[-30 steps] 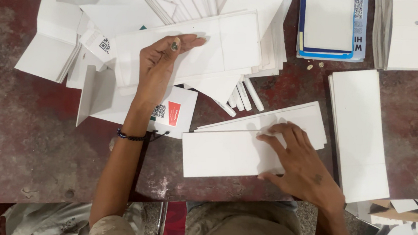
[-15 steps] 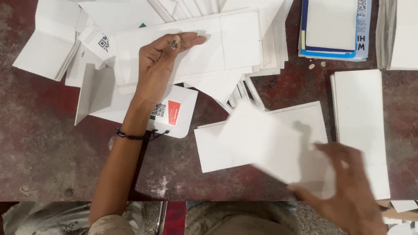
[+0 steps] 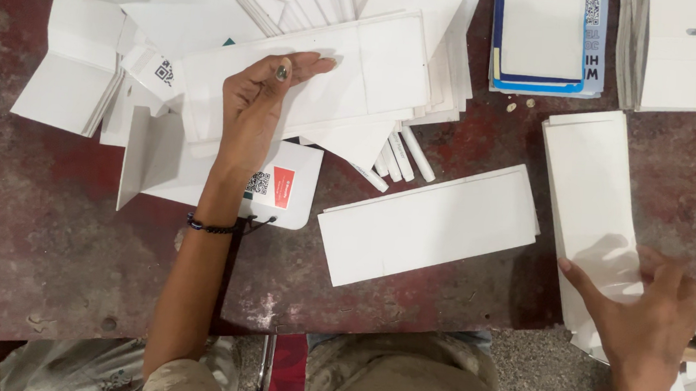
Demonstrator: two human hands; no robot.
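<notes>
My left hand [image 3: 258,107] reaches up into a loose heap of flat white card blanks and curls its fingers round the top edge of a long white card blank [image 3: 365,70]. A black band sits on that wrist. In the middle of the table lies a small pile of white sheets [image 3: 428,221], with no hand on it. My right hand [image 3: 641,322] is at the lower right with its fingers spread, resting on the near end of a tall stack of white sheets [image 3: 590,172].
The red, worn table [image 3: 51,232] ends just in front of my lap. A card with a red label and a square code [image 3: 283,189] lies under my left forearm. A blue-edged stack [image 3: 543,38] and a white stack [image 3: 685,52] stand at the back right.
My right hand lifted one white sheet off the middle pile and carried it right onto the tall stack. My left hand stayed where it was.
</notes>
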